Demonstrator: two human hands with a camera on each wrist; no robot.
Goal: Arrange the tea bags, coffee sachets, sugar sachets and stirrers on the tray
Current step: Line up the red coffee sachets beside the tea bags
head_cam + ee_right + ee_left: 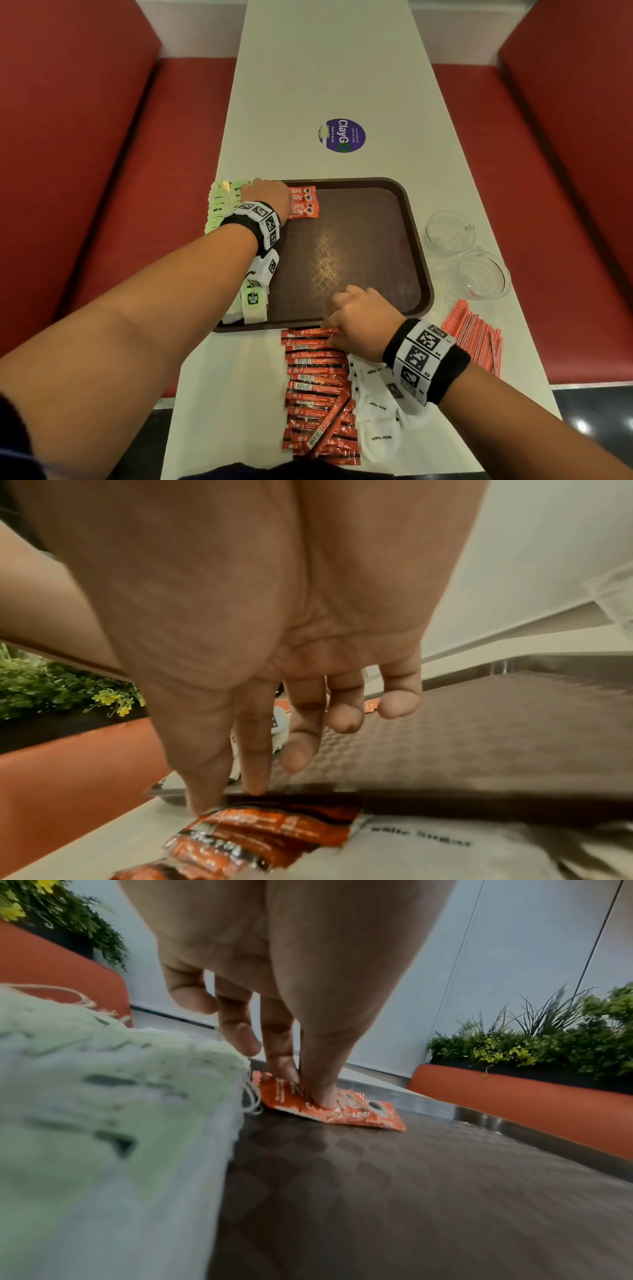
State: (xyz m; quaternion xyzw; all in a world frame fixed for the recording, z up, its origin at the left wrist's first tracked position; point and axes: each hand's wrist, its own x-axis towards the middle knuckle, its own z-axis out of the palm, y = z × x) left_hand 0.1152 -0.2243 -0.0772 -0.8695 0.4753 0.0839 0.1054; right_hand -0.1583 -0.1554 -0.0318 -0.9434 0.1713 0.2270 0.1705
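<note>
Left hand [270, 197] presses coffee sachets [303, 202] on tray [416, 240]; right hand [363, 325] pinches sachet [313, 332].

On your worktop [325, 68] the tray [416, 246] holds tea bags [255, 306] along its left side and coffee sachets [305, 202] far-left; more sachets [318, 387], sugar sachets [380, 407] and stirrers [476, 335] lie nearer you, glass cups [452, 233] right.

Long white laminate table [329, 68] carries a brown textured plastic tray [359, 253], two clear glass cups [467, 257], red coffee sachets [318, 394], white sugar sachets [378, 421], red-striped stirrers [476, 337], purple round sticker [344, 135].
</note>
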